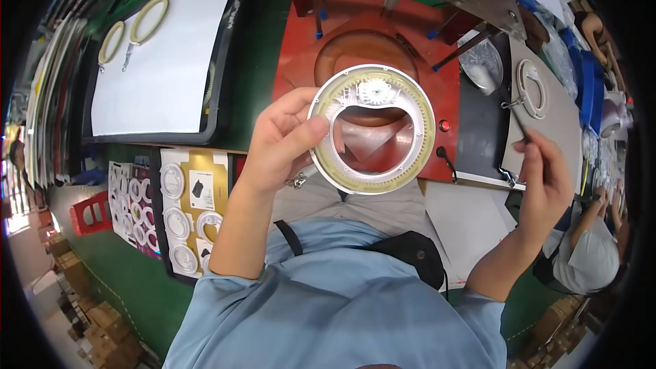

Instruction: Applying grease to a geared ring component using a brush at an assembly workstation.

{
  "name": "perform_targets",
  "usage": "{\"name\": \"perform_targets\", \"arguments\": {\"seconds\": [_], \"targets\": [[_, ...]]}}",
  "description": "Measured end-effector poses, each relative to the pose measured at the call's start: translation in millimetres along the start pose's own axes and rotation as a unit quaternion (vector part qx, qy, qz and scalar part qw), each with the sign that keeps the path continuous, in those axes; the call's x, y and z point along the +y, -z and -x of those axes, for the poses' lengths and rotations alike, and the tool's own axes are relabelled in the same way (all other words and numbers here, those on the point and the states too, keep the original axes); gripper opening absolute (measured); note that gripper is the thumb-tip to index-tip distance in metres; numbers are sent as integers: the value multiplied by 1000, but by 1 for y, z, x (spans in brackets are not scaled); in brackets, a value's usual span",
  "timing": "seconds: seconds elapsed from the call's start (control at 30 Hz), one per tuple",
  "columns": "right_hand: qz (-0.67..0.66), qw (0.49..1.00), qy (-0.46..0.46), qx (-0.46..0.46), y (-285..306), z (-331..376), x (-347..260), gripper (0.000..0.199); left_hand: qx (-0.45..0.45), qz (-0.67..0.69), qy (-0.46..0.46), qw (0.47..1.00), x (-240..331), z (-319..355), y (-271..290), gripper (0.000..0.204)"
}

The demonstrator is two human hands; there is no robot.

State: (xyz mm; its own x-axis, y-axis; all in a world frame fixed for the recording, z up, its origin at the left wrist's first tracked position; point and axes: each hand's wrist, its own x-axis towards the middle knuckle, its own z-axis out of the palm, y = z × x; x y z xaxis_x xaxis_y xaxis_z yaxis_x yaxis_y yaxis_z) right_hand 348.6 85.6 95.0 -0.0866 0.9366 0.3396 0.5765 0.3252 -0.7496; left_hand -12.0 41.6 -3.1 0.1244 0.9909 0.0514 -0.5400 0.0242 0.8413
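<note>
My left hand [290, 133] grips a round white plastic ring housing [372, 183] by its left edge, holding it up in front of me. A pale yellowish toothed ring [428, 126] runs inside its rim, and a white gear [375, 92] sits at the top of the housing. Below my left fingers a small metal clasp [296, 181] hangs by the housing's edge. Off to the right, my right hand [545, 171] pinches a thin dark rod-like tool [520, 125], apart from the housing. Its far end lies near another white ring part [531, 89] on a beige board.
Behind the housing stands a red machine base [294, 61] with a brown round plate [365, 44] and a red button [444, 125]. At left, a black tray [217, 96] bears two yellowish rings [149, 19]. More white rings [178, 222] lie lower left. Another person [591, 260] sits at right.
</note>
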Motion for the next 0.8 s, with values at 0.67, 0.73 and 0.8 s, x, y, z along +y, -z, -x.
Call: {"name": "perform_targets", "arguments": {"seconds": [0.67,0.73,0.8], "targets": [[175,943,266,-94,-40,-13,-46,23,-3,-19,-18,1000,-1,2,-6,36],[124,954,266,-63,-34,-11,-39,22,-9,-23,-11,1000,1,3,-4,36],[44,983,177,-22,-18,-3,-26,20,-13,-18,-8,1000,1,4,-1,37]]}}
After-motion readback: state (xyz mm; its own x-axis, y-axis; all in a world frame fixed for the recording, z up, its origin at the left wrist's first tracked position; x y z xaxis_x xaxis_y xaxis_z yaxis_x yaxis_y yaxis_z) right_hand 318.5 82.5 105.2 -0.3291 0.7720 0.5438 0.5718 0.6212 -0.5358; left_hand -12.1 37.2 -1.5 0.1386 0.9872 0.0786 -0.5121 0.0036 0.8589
